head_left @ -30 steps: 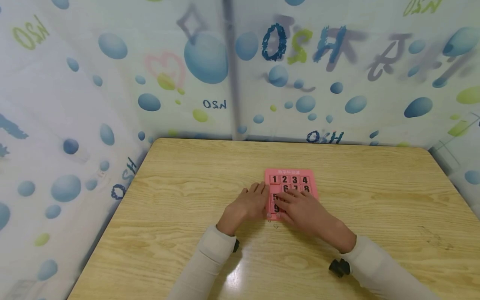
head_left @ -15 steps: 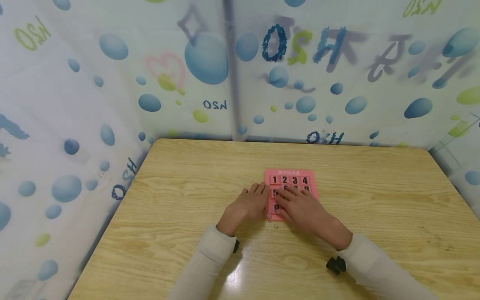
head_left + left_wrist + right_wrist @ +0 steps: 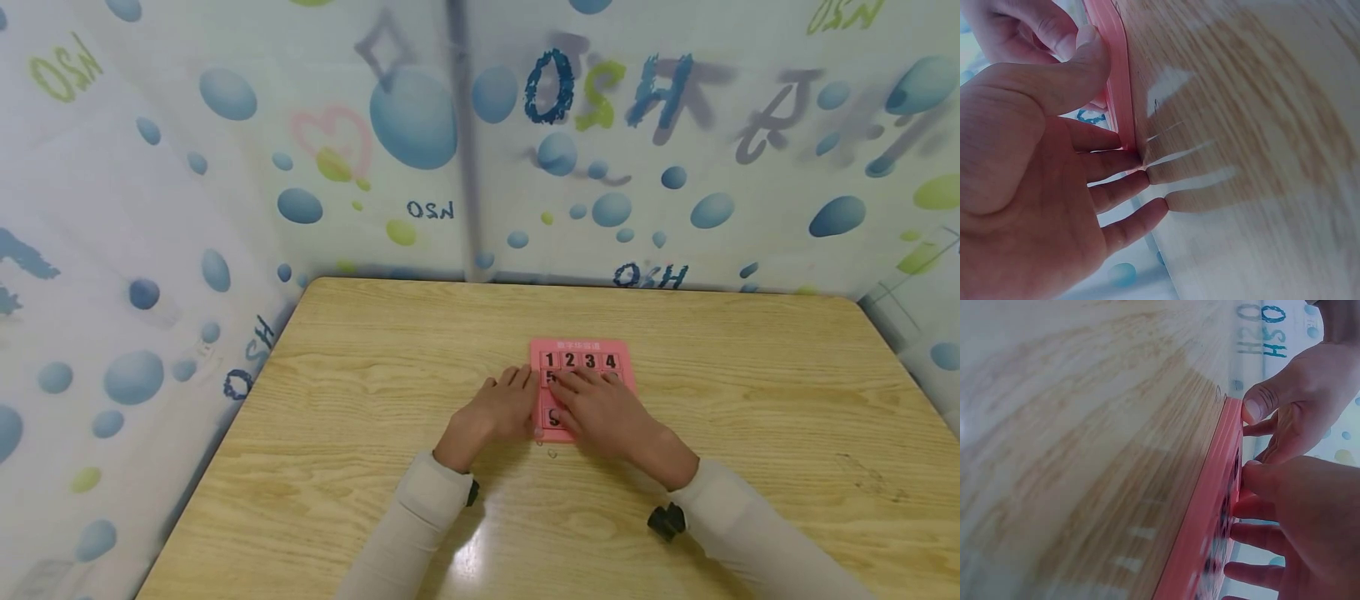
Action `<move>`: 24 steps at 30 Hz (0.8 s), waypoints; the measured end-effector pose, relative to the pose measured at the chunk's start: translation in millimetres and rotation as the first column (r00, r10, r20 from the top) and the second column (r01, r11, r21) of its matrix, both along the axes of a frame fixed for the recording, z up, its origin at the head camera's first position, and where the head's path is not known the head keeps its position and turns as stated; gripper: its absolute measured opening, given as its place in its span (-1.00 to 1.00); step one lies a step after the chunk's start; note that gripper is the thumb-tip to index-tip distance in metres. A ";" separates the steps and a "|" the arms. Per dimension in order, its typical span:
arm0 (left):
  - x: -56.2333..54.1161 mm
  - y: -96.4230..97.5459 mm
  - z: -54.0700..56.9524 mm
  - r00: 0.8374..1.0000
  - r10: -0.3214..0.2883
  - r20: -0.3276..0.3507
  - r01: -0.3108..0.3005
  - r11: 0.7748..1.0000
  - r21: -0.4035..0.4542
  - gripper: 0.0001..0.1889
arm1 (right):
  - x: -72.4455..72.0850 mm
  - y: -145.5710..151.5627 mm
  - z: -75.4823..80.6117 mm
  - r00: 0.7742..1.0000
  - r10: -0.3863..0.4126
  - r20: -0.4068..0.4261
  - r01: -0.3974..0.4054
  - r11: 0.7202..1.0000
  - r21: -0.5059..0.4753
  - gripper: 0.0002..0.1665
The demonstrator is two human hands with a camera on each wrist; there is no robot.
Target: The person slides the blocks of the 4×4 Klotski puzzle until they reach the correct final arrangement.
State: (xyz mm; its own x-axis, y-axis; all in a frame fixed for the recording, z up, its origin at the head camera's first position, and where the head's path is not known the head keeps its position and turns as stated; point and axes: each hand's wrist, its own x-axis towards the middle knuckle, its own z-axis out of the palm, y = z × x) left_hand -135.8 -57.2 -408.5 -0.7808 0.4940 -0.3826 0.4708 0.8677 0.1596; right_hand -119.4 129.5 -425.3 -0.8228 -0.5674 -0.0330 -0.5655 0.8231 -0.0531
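A pink number sliding puzzle (image 3: 577,345) lies on the wooden table. My left hand (image 3: 501,404) rests along its left side. In the left wrist view, the thumb lies at the near end of the puzzle's edge (image 3: 1120,81) and the straight fingers reach down to its side and the table. My right hand (image 3: 607,417) is over the puzzle, fingertips touching the tiles near the 5 tile (image 3: 550,377). That tile stands under the 1, with a gap between it and the 9 tile (image 3: 553,418). Most lower tiles are hidden beneath the right hand.
The light wooden table (image 3: 360,350) surrounds the puzzle. A patterned curtain (image 3: 510,158) with blue bubbles hangs behind and to the left. Small dark cameras (image 3: 667,522) sit at the wrists.
The 5 tile has slid away from me, up to beneath the 1, leaving the gap below it. My right hand has moved slightly forward and left; the left hand stays put.
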 end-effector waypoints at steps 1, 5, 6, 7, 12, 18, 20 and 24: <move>0.1 0.2 0.3 1.000 0.000 0.001 0.000 1.000 -0.001 -0.11 | -0.3 0.2 0.0 1.000 0.001 -0.002 -0.001 1.000 0.001 -0.43; -0.1 0.6 0.5 1.000 0.003 0.003 -0.003 1.000 -0.003 -0.11 | -1.0 1.0 -0.1 1.000 0.003 0.000 -0.003 1.000 0.001 -0.43; -0.1 0.7 0.5 1.000 0.004 0.005 -0.004 1.000 -0.005 -0.11 | -1.2 1.2 -0.3 1.000 0.008 -0.003 -0.008 1.000 0.002 -0.44; -0.3 0.8 0.4 1.000 0.005 0.005 -0.005 1.000 -0.004 -0.11 | -1.4 1.4 -0.3 1.000 0.008 0.001 -0.008 1.000 0.000 -0.43; 0.3 0.5 0.7 1.000 0.007 0.012 -0.007 1.000 -0.002 -0.10 | -1.0 2.3 0.3 1.000 0.015 0.013 -0.015 1.000 -0.014 -0.41; 0.6 -0.1 0.7 1.000 0.000 0.007 0.000 1.000 -0.002 -0.10 | 3.4 4.4 -1.9 1.000 0.022 0.002 -0.022 0.999 -0.030 -0.36; 0.4 0.0 0.5 1.000 0.003 0.008 -0.003 1.000 0.000 -0.10 | 5.4 4.8 -2.3 1.000 0.025 0.003 -0.025 0.999 -0.032 -0.36; 0.4 0.0 0.0 1.000 0.005 0.001 -0.005 1.000 0.005 -0.12 | 10.3 5.3 0.1 0.999 0.044 0.012 -0.044 0.999 -0.033 -0.37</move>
